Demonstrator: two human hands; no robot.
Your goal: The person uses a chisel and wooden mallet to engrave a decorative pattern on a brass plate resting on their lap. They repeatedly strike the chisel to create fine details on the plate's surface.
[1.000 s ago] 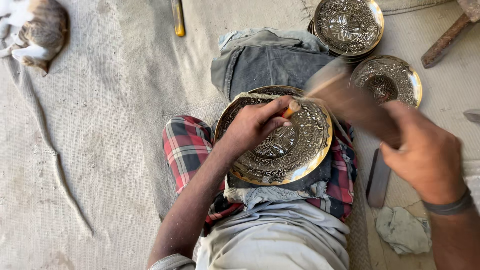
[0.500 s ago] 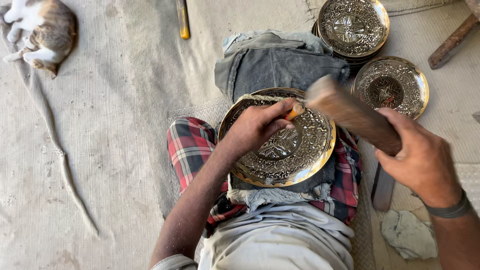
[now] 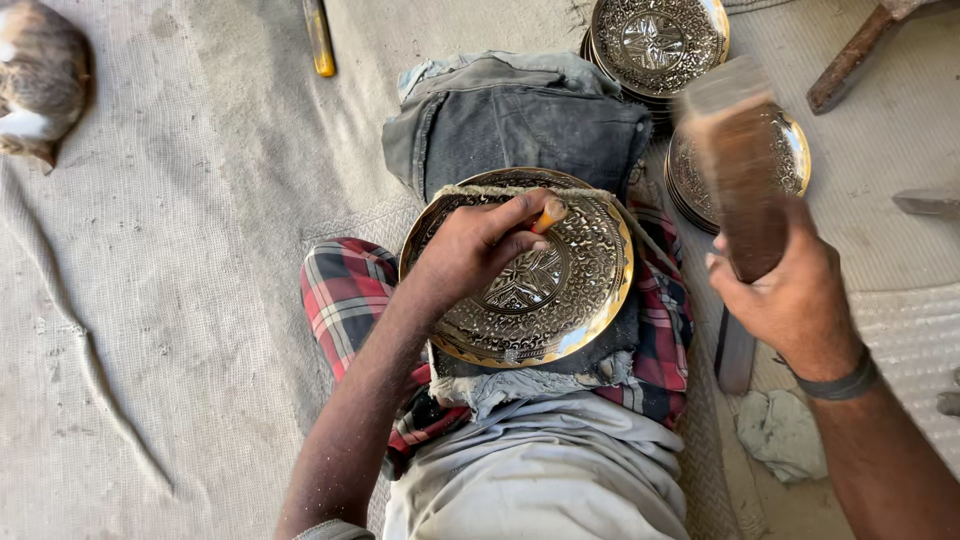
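While an engraved brass plate [image 3: 530,285] is rested on the lap, over a folded piece of grey denim [image 3: 520,120] and a red checked cloth [image 3: 345,295], a small chisel with an orange handle [image 3: 549,214] is pinched between the thumb and fingers of the left hand [image 3: 470,250]. The chisel's working end is hidden under the hand, so its exact contact with the plate cannot be told, though the hand itself is laid on the plate's upper left part. A wooden mallet [image 3: 735,165] is gripped firmly in the right hand [image 3: 790,295], fingers closed round the lower part of its shaft; it is raised to the right of the plate and is blurred (its head is seen above the hand, in front of other plates). A dark band [image 3: 838,380] is worn at the right wrist.

Two stacks of similar engraved plates are seen beyond the lap: one at the top [image 3: 655,45], one just to the right [image 3: 790,160], partly covered by the mallet. A yellow-handled tool [image 3: 319,38] is laid on the woven mat [image 3: 150,300] at the top, and a cat [image 3: 40,85] is curled at the top left corner. A crumpled rag [image 3: 780,435] is seen by the right forearm.
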